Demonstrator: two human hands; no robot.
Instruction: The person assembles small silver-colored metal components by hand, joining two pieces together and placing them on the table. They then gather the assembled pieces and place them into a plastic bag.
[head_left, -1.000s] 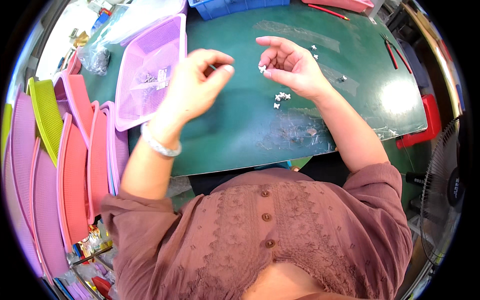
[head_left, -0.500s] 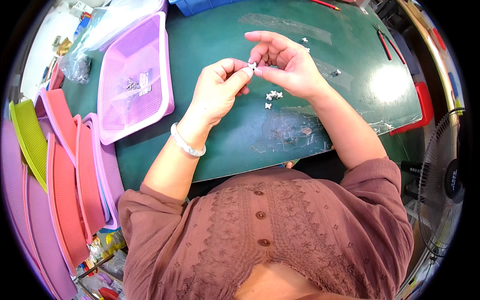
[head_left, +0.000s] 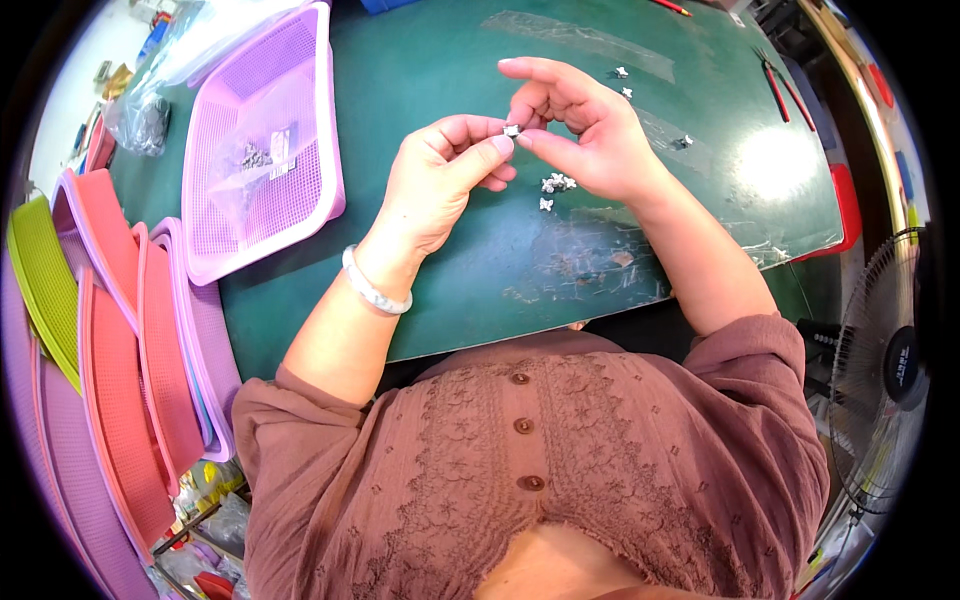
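The green table [head_left: 420, 70] is the largest thing; its near edge passes just in front of the brown shirt [head_left: 620, 440]. Its surface carries strips of clear tape [head_left: 590, 38], some scratches [head_left: 590, 262] toward the near edge, and a bright reflection at the right. Stacked mesh baskets [head_left: 120, 400] stand at the left side, and a black fan [head_left: 880, 370] stands beyond the right corner. A purple basket [head_left: 318, 190] rests on the left part of the table, with a clear bag [head_left: 235, 190] inside. Between this basket and the left hand [head_left: 445, 175] there is bare room, and also beyond both hands. The left thumb and index finger pinch a small white piece [head_left: 512, 131] above the table. The right hand [head_left: 600, 140] keeps its thumb and index finger at the other side of this piece; whether they also grip, I cannot tell. Red-handled pliers [head_left: 777, 95] lie well apart, near the right edge. A cluster of similar pieces [head_left: 556, 183] lies nearer to the body. The held piece shows its pale side upward; its long axis is too small to tell
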